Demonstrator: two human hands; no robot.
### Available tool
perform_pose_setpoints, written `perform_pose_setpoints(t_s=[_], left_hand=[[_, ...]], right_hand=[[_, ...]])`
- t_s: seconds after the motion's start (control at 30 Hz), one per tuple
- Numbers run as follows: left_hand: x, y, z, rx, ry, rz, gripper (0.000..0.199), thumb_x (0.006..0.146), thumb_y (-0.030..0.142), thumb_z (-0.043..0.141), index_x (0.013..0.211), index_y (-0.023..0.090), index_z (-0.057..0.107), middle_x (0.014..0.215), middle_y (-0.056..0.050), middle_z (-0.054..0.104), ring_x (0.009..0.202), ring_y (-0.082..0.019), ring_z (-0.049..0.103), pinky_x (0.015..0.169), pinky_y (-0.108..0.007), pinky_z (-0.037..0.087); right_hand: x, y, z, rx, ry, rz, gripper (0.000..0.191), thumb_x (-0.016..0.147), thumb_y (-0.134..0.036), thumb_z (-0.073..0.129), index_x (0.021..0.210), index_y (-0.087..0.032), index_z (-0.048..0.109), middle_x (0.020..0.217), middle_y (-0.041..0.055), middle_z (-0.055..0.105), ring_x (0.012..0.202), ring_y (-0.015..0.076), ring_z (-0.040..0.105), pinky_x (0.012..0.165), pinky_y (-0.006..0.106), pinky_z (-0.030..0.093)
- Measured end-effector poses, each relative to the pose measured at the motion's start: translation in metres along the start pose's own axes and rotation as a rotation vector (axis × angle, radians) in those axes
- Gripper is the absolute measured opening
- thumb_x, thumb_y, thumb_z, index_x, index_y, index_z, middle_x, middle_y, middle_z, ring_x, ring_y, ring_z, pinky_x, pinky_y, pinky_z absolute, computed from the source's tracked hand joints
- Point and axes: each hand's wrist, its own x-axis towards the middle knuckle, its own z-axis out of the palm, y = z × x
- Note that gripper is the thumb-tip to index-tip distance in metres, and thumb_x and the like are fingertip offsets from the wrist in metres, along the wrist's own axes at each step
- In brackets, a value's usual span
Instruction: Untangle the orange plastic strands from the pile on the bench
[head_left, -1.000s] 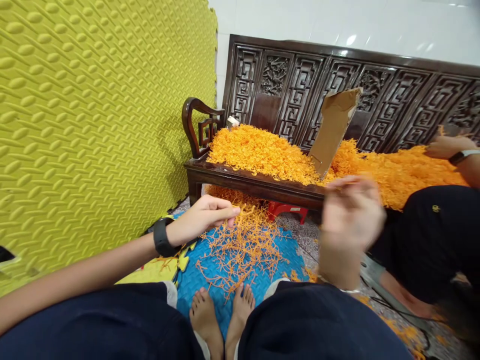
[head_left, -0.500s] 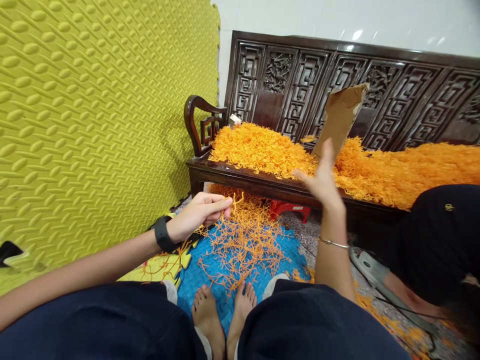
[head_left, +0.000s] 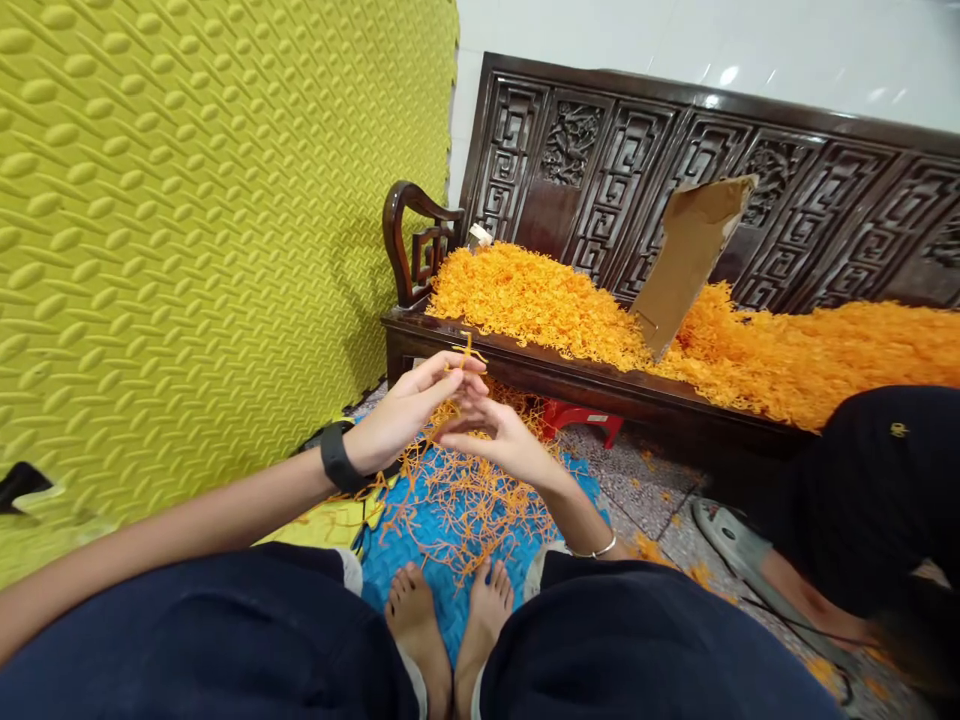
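My left hand has its thumb and fingers closed on a thin, branched orange plastic piece, whose prongs stick up above the fingertips. Close beside it, my right hand is turned towards the left one, thumb and fingers apart; nothing shows in its grasp. Its fingertips are partly lost behind and against the left hand's fingers. Below both hands, a loose heap of stringy orange pieces lies on a blue foam mat in front of my bare feet.
A dark carved wooden bench bears a large pile of small orange pieces. Upright in it stands a cardboard strip. A red stool is under the bench. Yellow foam matting rises at left; another person's dark-clothed leg is at right.
My right hand has come down and left from in front of the cardboard to meet my left hand. A small orange piece in the air near the cardboard is no longer seen there.
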Motion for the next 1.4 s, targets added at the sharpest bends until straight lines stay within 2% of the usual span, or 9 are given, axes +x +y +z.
perform_pose_setpoints(t_s=[0.1,0.2,0.33,0.47,0.53,0.63,0.7,1.27,1.4], left_hand=[[-0.001,0.002,-0.003,-0.031,0.073,0.041,0.02,0.085,0.023,0.047,0.103,0.017,0.053,0.096,-0.004,0.059,0.095,-0.017,0.053,0.087,-0.032,0.038],[-0.001,0.001,-0.006,-0.035,0.084,0.056,0.023,0.085,0.022,0.049,0.107,0.017,0.052,0.099,-0.005,0.061,0.097,-0.017,0.054,0.091,-0.033,0.036],[-0.001,-0.003,-0.004,-0.069,0.038,0.049,0.021,0.085,0.021,0.049,0.105,0.017,0.054,0.101,-0.005,0.062,0.101,-0.017,0.054,0.093,-0.034,0.036],[0.0,-0.004,0.0,-0.088,-0.017,0.054,0.026,0.085,0.02,0.05,0.11,0.018,0.052,0.114,-0.007,0.059,0.111,-0.018,0.05,0.099,-0.035,0.032],[0.0,-0.003,0.0,-0.084,-0.001,0.04,0.032,0.083,0.019,0.053,0.115,0.018,0.05,0.118,-0.008,0.058,0.115,-0.019,0.047,0.1,-0.036,0.031],[0.0,-0.003,-0.002,-0.083,0.088,-0.02,0.042,0.078,0.019,0.058,0.119,0.016,0.048,0.118,-0.01,0.059,0.113,-0.02,0.049,0.101,-0.038,0.03],[0.001,-0.004,-0.005,-0.082,0.14,-0.065,0.044,0.076,0.019,0.059,0.118,0.013,0.049,0.115,-0.011,0.06,0.11,-0.021,0.052,0.101,-0.039,0.029],[0.004,-0.009,-0.004,-0.053,0.188,-0.118,0.043,0.073,0.015,0.06,0.114,0.011,0.051,0.116,-0.013,0.059,0.105,-0.022,0.055,0.098,-0.039,0.032],[0.004,-0.01,-0.003,-0.023,0.196,-0.106,0.045,0.072,0.015,0.061,0.116,0.011,0.05,0.116,-0.013,0.059,0.105,-0.021,0.055,0.099,-0.038,0.033]], right_hand=[[-0.006,0.002,-0.002,0.123,0.255,0.029,0.017,0.075,-0.03,0.06,0.085,-0.016,0.063,0.062,-0.0013,0.06,0.056,0.0088,0.057,0.063,0.026,0.049],[-0.01,-0.001,-0.009,0.171,0.409,0.025,0.019,0.075,-0.032,0.059,0.086,-0.016,0.063,0.069,0.0005,0.061,0.057,0.008,0.055,0.06,0.023,0.047],[-0.009,0.001,0.005,0.161,0.215,0.136,0.039,0.063,-0.025,0.071,0.1,-0.022,0.059,0.099,0.0027,0.062,0.084,0.012,0.059,0.073,0.026,0.048],[-0.006,0.015,0.024,0.199,0.029,0.209,0.02,0.068,-0.03,0.066,0.083,-0.017,0.064,0.074,0.0006,0.065,0.067,0.0104,0.059,0.068,0.026,0.047],[-0.006,0.018,0.019,0.225,0.136,0.164,0.018,0.072,-0.033,0.062,0.074,-0.015,0.064,0.06,-0.0007,0.061,0.055,0.009,0.055,0.061,0.025,0.046],[-0.008,0.013,0.0,0.291,0.393,0.078,0.018,0.072,-0.032,0.062,0.08,-0.015,0.065,0.061,-0.0008,0.06,0.053,0.0083,0.053,0.057,0.023,0.044],[-0.009,0.008,-0.013,0.316,0.475,0.081,0.021,0.07,-0.031,0.063,0.083,-0.014,0.066,0.062,0.0,0.06,0.055,0.0084,0.053,0.058,0.023,0.045],[-0.024,-0.001,-0.056,0.362,0.637,0.118,0.021,0.068,-0.028,0.065,0.085,-0.016,0.066,0.064,-0.001,0.058,0.055,0.0072,0.053,0.062,0.023,0.048],[-0.02,0.019,-0.064,0.138,0.578,0.11,0.033,0.077,-0.036,0.056,0.101,-0.013,0.06,0.078,0.0041,0.063,0.068,0.0109,0.06,0.072,0.027,0.049]])
